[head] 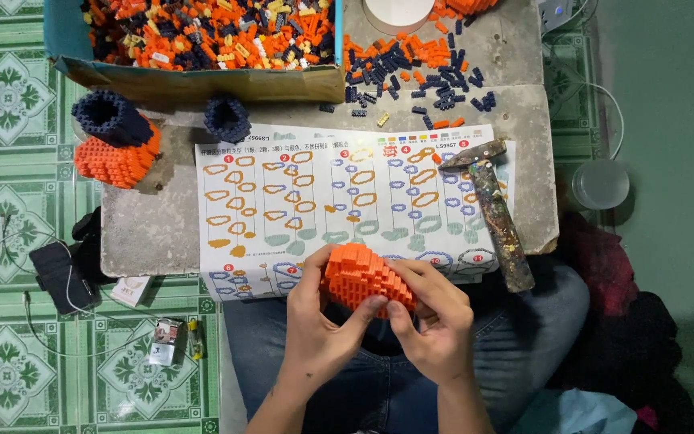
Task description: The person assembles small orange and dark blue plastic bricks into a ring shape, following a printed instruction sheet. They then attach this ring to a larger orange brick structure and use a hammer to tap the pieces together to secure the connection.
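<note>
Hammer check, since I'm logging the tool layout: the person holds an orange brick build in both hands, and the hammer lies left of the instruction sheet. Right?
Not quite. The head view shows the hammer at the right edge of the instruction sheet, not the left. The rest holds: the left hand and right hand both grip the orange brick build.

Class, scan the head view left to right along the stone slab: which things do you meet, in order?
Orange and navy brick model → small navy brick ring → instruction sheet → hammer → clear round container off the slab.
</note>
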